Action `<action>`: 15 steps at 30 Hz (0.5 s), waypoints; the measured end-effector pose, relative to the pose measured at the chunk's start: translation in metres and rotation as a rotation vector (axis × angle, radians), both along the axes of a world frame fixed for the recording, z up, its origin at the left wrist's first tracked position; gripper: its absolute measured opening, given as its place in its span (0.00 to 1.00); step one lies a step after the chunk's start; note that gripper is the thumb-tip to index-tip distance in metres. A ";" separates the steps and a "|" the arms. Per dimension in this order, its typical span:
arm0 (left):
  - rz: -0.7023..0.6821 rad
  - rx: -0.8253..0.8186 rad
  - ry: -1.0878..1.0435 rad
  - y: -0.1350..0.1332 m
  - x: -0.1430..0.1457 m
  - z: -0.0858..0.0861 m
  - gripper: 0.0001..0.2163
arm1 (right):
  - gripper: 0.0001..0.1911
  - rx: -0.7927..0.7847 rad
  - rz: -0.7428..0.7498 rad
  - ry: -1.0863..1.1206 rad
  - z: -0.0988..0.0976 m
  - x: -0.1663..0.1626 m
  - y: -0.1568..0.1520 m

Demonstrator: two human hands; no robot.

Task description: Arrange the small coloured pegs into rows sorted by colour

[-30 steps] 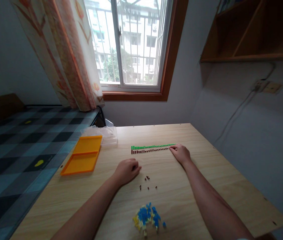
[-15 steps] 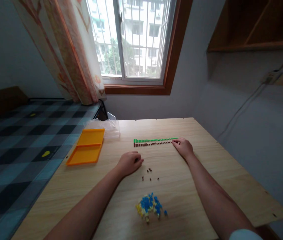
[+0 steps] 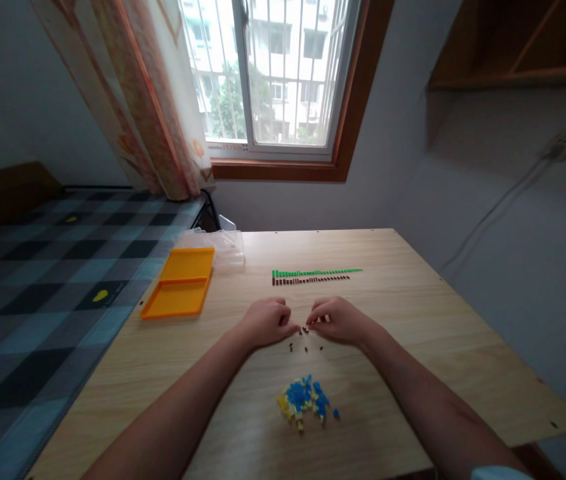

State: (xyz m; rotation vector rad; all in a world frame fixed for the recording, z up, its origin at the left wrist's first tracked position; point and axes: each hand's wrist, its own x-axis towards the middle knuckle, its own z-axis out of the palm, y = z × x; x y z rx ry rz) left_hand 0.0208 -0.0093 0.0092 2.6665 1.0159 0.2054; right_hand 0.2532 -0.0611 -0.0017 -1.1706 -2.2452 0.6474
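My left hand (image 3: 265, 321) rests on the wooden table (image 3: 413, 347) with its fingers curled in, fingertips beside a few loose dark brown beads (image 3: 305, 339). My right hand (image 3: 337, 320) lies just right of it, fingers pinched together over the same beads; whether it holds one is hidden. Beyond both hands runs a line of green beads (image 3: 317, 272) with a line of dark brown beads (image 3: 310, 280) right under it. A small heap of blue and yellow beads (image 3: 305, 399) lies nearer to me.
An open orange box (image 3: 179, 283) lies at the table's left edge, with a clear plastic box (image 3: 217, 244) behind it. A bed with a checked cover (image 3: 47, 280) stands to the left. A window and curtain are behind the table.
My right hand has come back from the right end of the bead lines to the loose brown beads beside my left hand. The camera has tilted down a little.
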 end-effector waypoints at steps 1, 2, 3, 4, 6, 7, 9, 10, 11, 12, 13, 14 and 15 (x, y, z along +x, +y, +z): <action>-0.009 -0.005 0.003 -0.001 0.000 0.001 0.18 | 0.09 0.003 0.010 -0.006 0.001 -0.002 -0.001; -0.012 -0.006 0.007 -0.002 0.001 0.003 0.18 | 0.11 0.007 0.018 -0.011 0.002 -0.003 -0.002; -0.008 -0.003 0.011 -0.003 0.001 0.003 0.19 | 0.11 0.013 0.026 -0.018 0.002 -0.003 -0.003; -0.004 0.001 0.018 -0.004 0.002 0.004 0.19 | 0.12 0.020 0.034 -0.027 0.002 -0.004 -0.003; 0.001 0.012 0.036 -0.004 0.002 0.003 0.18 | 0.12 0.036 0.047 -0.048 0.001 -0.004 -0.002; 0.001 0.017 0.043 -0.004 0.002 0.003 0.18 | 0.12 0.042 0.051 -0.059 0.001 -0.004 -0.002; 0.001 0.015 0.046 -0.003 0.002 0.002 0.18 | 0.12 0.047 0.057 -0.075 -0.001 -0.004 -0.002; 0.004 0.006 0.044 -0.003 0.002 0.002 0.18 | 0.12 0.045 0.061 -0.081 -0.002 -0.003 -0.001; 0.008 -0.006 0.039 -0.002 0.002 0.002 0.17 | 0.11 0.042 0.064 -0.085 -0.002 -0.003 -0.001; 0.012 -0.020 0.035 -0.002 0.001 0.003 0.17 | 0.12 0.041 0.067 -0.087 -0.003 -0.003 -0.001; 0.014 -0.034 0.033 -0.001 0.001 0.003 0.16 | 0.12 0.039 0.070 -0.087 -0.003 -0.003 0.000; 0.015 -0.046 0.032 -0.001 0.000 0.004 0.16 | 0.12 0.037 0.071 -0.086 -0.004 -0.002 0.000; 0.015 -0.056 0.031 0.000 0.000 0.004 0.15 | 0.12 0.037 0.070 -0.083 -0.005 -0.002 0.000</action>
